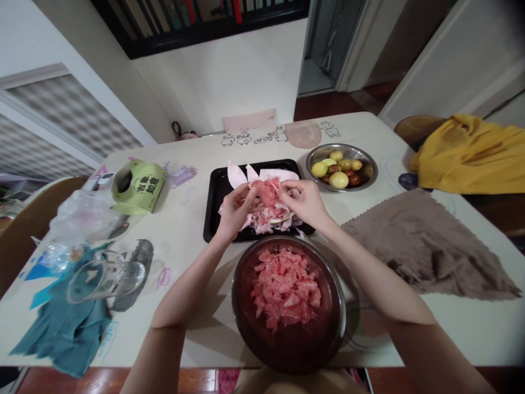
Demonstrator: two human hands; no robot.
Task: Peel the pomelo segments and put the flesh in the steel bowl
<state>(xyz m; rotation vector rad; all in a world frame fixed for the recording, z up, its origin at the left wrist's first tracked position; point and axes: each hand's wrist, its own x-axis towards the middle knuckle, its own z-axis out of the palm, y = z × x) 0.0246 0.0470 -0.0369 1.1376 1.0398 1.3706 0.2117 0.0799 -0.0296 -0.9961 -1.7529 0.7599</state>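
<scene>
My left hand (234, 210) and my right hand (304, 201) are both closed on a pink pomelo segment (266, 192), held between them above a black tray (213, 205). On the tray lie white and pink peel scraps (270, 219). Just in front of the tray, close to me, stands a metal bowl (328, 273) filled with peeled pink pomelo flesh (285, 287). Both forearms reach past the bowl on either side.
A metal bowl of small yellow and dark fruits (339, 167) sits right of the tray. A brown cloth (422, 246) lies at right, a yellow cloth (471, 153) on a chair. At left are a glass mug (104, 276), teal cloth (65, 328), plastic bag (84, 216) and green box (137, 186).
</scene>
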